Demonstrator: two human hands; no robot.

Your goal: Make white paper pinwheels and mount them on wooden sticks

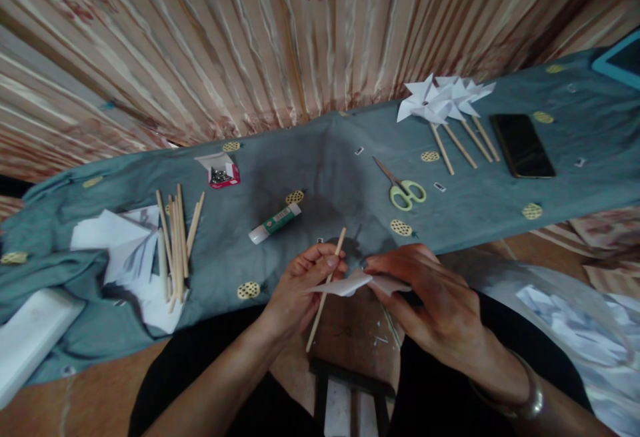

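Observation:
Between the fingers and thumb of my left hand (303,288) is a thin wooden stick (316,323), slanting with its top end up and to the right. A folded white paper pinwheel (345,285) spans the gap between both hands, in front of the stick. My right hand (433,293) is closed on the right side of the paper, thumb below and fingers above. Whether a pin sits between those fingers is too small to tell. A green and white glue stick (275,223) lies on the cloth just beyond my left hand.
Scissors (400,187), finished paper pinwheels (430,100) and a black phone (523,145) lie to the right. At left are a small box of pins (220,173), several wooden sticks (179,243) and white paper sheets (117,237). A plastic bag with paper (575,330) stands lower right.

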